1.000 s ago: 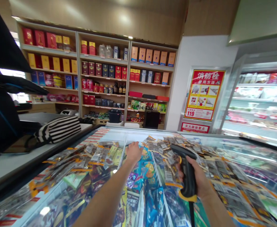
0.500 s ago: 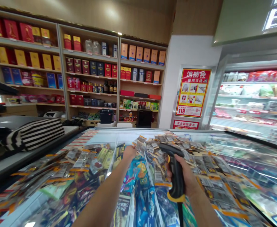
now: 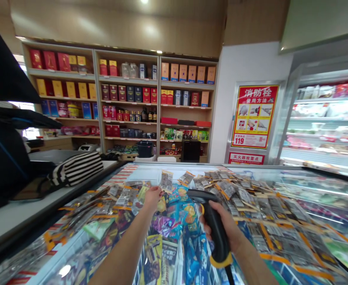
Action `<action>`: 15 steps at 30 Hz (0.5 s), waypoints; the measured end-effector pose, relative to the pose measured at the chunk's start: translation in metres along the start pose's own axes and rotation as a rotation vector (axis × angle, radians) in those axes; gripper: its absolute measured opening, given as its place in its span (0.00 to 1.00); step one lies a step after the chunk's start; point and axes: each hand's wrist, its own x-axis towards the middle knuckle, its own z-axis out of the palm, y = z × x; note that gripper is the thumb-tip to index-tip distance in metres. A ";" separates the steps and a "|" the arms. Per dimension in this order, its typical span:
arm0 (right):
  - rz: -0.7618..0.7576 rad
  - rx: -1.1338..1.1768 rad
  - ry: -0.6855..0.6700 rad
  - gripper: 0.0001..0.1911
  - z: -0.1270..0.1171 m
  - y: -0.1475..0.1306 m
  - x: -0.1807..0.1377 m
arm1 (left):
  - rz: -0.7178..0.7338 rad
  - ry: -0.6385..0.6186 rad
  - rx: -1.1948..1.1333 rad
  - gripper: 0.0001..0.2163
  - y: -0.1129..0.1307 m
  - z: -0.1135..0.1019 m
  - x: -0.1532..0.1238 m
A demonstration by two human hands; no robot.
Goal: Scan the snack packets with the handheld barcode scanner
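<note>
My left hand [image 3: 153, 198] reaches out over the chest freezer, its fingers pinching the lower edge of a small clear packet [image 3: 166, 181] with an orange-brown edge and printed label. In my right hand [image 3: 221, 223] is a black and yellow barcode scanner [image 3: 217, 229], gripped by its handle, with its head pointing left toward the packet. A cable runs down from the handle. Beneath both hands lie blue ice-cream wrappers [image 3: 192, 253] and a yellow wrapper [image 3: 152, 259]. Similar orange-edged packets [image 3: 239, 194] are piled on the right side.
More orange-edged packets [image 3: 123, 196] lie on the left. A counter [image 3: 10, 204] with a black-and-white striped bag [image 3: 77, 169] borders the freezer at left. Shelves of boxes [image 3: 126, 94] stand behind, beside a red fire-hydrant poster [image 3: 255, 116]. A lit display fridge [image 3: 325, 122] is at right.
My left hand has moved left with the packet, lifting it clear of the pile on the right. The scanner has shifted slightly left too. The view has turned a little to the left.
</note>
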 end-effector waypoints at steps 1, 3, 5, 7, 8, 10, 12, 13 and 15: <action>0.002 0.002 -0.005 0.15 0.000 0.000 0.000 | -0.004 0.001 -0.021 0.14 0.001 -0.001 -0.001; -0.001 0.006 -0.013 0.15 0.000 -0.001 0.000 | -0.008 0.001 -0.051 0.14 0.002 -0.002 -0.003; -0.009 0.003 -0.015 0.15 -0.002 -0.002 0.000 | -0.010 0.002 -0.071 0.14 0.004 -0.002 -0.005; -0.017 -0.004 -0.014 0.15 -0.004 -0.001 0.002 | -0.011 0.004 -0.082 0.14 0.004 -0.003 -0.007; -0.021 -0.004 -0.016 0.16 -0.005 0.000 0.002 | -0.010 0.006 -0.085 0.14 0.005 -0.003 -0.008; -0.027 0.001 -0.028 0.16 -0.008 0.001 0.004 | -0.006 0.017 -0.085 0.14 0.005 -0.006 -0.009; -0.028 0.005 -0.039 0.16 -0.010 0.002 0.006 | 0.002 0.036 -0.076 0.14 0.005 -0.010 -0.010; -0.032 0.003 -0.039 0.16 -0.010 0.003 0.006 | 0.007 0.051 -0.068 0.14 0.005 -0.013 -0.009; -0.053 -0.005 -0.018 0.16 -0.012 0.002 0.006 | 0.022 0.095 -0.044 0.14 0.004 -0.021 -0.008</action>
